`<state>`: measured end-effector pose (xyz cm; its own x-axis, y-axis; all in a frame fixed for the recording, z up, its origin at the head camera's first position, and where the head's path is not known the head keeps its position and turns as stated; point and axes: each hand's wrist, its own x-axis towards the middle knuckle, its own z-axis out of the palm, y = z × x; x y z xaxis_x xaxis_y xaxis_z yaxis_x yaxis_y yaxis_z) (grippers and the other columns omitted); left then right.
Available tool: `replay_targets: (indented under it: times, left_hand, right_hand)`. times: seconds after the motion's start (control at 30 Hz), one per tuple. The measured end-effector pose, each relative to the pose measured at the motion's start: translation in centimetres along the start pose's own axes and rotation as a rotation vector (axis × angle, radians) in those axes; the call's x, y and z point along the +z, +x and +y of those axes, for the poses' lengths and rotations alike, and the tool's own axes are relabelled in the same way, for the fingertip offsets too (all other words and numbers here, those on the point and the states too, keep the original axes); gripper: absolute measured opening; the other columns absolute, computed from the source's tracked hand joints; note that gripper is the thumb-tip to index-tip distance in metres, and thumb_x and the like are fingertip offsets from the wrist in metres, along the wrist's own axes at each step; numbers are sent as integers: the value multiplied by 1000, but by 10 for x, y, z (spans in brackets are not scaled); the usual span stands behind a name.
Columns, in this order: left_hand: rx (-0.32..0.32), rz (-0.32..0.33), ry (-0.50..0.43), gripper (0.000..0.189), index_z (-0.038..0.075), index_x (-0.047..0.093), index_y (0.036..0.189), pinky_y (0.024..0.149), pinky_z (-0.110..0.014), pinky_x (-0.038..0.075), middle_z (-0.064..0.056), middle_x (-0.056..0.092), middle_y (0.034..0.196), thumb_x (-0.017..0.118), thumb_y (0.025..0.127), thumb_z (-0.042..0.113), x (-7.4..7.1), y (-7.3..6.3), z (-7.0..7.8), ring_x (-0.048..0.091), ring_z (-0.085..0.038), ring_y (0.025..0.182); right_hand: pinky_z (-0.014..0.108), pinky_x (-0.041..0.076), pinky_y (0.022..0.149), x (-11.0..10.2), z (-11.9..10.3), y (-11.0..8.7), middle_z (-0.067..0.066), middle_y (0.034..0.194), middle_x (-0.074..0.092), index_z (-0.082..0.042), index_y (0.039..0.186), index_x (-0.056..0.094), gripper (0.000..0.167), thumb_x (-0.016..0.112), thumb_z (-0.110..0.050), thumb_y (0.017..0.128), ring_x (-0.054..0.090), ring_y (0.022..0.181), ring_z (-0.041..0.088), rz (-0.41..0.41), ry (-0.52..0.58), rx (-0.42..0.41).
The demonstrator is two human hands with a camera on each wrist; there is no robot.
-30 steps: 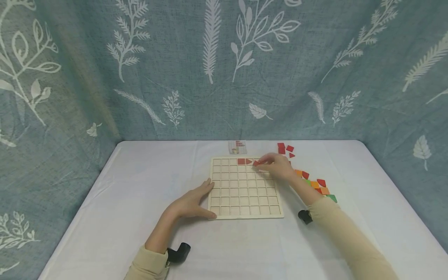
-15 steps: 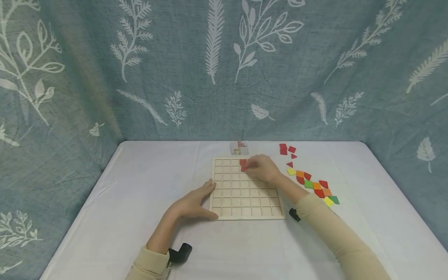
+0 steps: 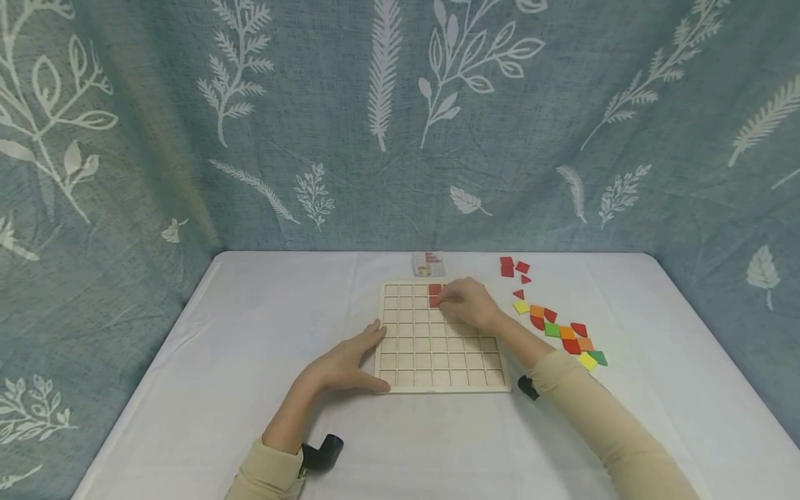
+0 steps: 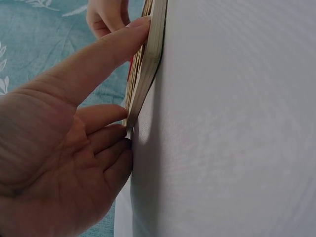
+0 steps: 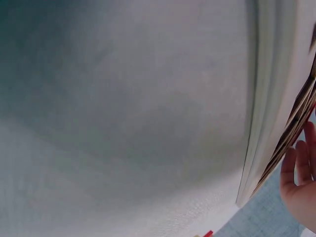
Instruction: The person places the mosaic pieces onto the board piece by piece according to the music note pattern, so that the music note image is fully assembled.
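A pale wooden grid board (image 3: 414, 345) lies on the white table. Along its left side rests my left hand (image 3: 344, 362), thumb at the front corner and fingers spread against the edge; in the left wrist view the thumb (image 4: 106, 57) lies over the rim. My right hand (image 3: 470, 303) reaches over the board's top rows, curled fingertips pinching the right edge of a red square tile (image 3: 434, 303) in the second row. Just above that sits another red square tile (image 3: 435, 288) in the top row. The right hand hides the cells to the right of these tiles.
Behind the board lies a small printed card (image 3: 428, 264). Several red tiles (image 3: 507, 267) are at the back right. A trail of red, orange, yellow and green tiles (image 3: 553, 330) runs along the board's right. A patterned blue-green curtain (image 3: 400, 194) hangs behind the table.
My right hand has moved left, bringing a red tile from the top row's right part to below the first red square, where it now lies squared to the grid. The left hand has stayed.
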<state>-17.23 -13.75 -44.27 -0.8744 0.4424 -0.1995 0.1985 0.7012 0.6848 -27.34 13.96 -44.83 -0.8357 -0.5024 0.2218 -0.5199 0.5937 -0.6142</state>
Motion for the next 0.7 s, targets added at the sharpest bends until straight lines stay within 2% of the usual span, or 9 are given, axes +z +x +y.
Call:
replay_targets:
  times: [0.3,0.43,0.7]
  left_hand:
    - [14,-9,12,105,1,30,152,116,-51,20,-15,17,160,88,70,33,1,1,0,18,-33,146]
    - [8,-12,10,105,2,29,152,116,-50,20,-15,17,161,87,70,33,1,2,0,17,-33,146]
    - [7,-9,13,105,2,30,152,116,-51,21,-15,17,161,87,70,34,1,1,-1,18,-33,146]
  right_hand:
    - [48,46,100,-10,-2,-12,6,119,68,-12,109,75,19,65,-20,95,58,119,28,-18,66,214]
    - [50,47,98,-22,2,-22,6,123,66,-13,115,73,24,64,-24,96,57,119,29,20,113,310]
    - [49,45,95,-52,24,-45,11,124,64,-9,118,70,26,59,-19,97,54,118,30,102,82,433]
